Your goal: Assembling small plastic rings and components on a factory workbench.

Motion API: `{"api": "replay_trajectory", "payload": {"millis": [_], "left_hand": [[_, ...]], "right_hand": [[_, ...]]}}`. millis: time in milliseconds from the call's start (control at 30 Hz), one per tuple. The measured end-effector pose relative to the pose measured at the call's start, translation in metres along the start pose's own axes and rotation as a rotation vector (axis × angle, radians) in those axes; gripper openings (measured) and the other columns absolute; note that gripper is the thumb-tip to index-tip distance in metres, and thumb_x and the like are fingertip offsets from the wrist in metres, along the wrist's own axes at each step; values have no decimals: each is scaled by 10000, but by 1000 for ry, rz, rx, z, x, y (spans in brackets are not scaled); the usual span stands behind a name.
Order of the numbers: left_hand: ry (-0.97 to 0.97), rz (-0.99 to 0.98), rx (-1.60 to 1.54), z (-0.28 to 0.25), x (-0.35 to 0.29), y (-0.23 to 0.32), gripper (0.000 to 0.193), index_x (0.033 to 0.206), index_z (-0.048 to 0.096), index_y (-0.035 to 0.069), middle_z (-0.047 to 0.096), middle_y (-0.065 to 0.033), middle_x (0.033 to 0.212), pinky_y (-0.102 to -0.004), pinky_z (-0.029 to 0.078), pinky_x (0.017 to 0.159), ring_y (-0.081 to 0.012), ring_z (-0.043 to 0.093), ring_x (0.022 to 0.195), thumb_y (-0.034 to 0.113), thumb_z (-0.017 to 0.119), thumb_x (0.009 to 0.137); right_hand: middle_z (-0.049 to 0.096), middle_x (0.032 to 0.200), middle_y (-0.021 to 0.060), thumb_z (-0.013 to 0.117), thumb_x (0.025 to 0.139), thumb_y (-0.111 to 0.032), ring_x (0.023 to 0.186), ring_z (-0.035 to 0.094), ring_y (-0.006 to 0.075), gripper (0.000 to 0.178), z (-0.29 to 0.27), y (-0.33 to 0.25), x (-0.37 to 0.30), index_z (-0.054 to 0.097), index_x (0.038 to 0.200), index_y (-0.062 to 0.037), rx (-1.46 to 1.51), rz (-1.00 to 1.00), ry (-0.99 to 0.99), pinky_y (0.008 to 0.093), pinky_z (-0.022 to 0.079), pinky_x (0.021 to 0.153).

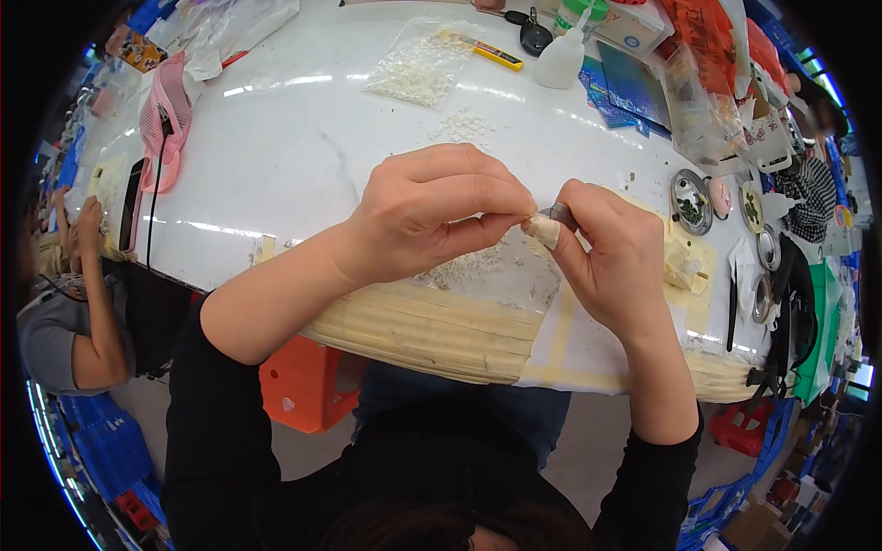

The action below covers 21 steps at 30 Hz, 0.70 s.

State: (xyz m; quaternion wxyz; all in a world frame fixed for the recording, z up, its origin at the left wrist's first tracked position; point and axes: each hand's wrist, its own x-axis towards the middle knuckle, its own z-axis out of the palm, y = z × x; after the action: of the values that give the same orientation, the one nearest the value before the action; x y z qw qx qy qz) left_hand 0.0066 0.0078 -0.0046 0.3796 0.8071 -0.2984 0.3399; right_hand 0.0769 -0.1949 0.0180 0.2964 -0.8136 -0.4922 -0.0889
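Observation:
My left hand (446, 216) is closed in a pinch just above the table's near edge. What lies between its fingertips is too small to make out. Touching or almost touching those fingertips is my right hand (616, 257), closed around a small dark grey metal tool (561, 217) that is mostly hidden by the fingers. Pale tape (543, 230) wraps the tip of the right thumb. Beneath both hands, tiny whitish pieces (464, 268) lie scattered on the white tabletop (303, 138). A small heap of similar bits (459, 127) lies farther back.
Yellowish tape (423, 335) covers the near edge. Farther off are a clear bag of white bits (418, 73), a yellow box cutter (498, 55) and a white squeeze bottle (560, 60). Round metal tins (691, 202) stand right. Another person's arm (96, 285) is at far left.

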Motion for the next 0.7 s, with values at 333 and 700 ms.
{"api": "replay_trajectory", "payload": {"millis": [333,700], "left_hand": [[8,57,36,0,0,-2,277,937,699,16,684,-87,829,-256,517,577,-186,644,687,-100,745,690],[8,62,23,-1,1,0,281,938,695,10,683,-91,832,-255,517,571,-191,644,691,-105,742,685]], "right_hand": [[555,595,29,685,745,-137,498,550,214,129,1,3,-2,563,756,-97,47,-31,18,327,397,435],[546,588,27,707,742,-156,481,531,212,140,1,2,-3,578,768,-108,35,-40,7,329,379,422]]}}
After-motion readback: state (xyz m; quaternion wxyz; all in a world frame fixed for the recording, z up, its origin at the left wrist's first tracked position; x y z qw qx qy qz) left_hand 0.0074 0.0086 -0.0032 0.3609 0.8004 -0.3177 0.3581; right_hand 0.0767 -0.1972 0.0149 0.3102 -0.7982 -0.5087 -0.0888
